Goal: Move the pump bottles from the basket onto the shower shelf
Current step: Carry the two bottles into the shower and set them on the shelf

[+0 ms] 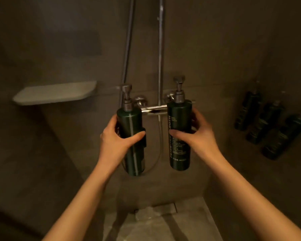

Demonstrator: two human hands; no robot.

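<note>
Left hand (116,136) grip: closed round the mid-body of the left pump bottle (131,141), thumb across the front. Right hand (196,134) likewise on the right pump bottle (179,136). Both bottles upright, centre frame, apart, in front of the mixer valve (153,107); mid-body hold likely keeps pumps clear and bases free to set down. Shower shelf (56,93), left of centre, bare. More dark bottles (268,126) blurred at right edge. Basket not in view.

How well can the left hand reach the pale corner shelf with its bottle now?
Probably yes. The shelf is bare and nothing stands between it and the left hand, which holds its green pump bottle upright.
</note>
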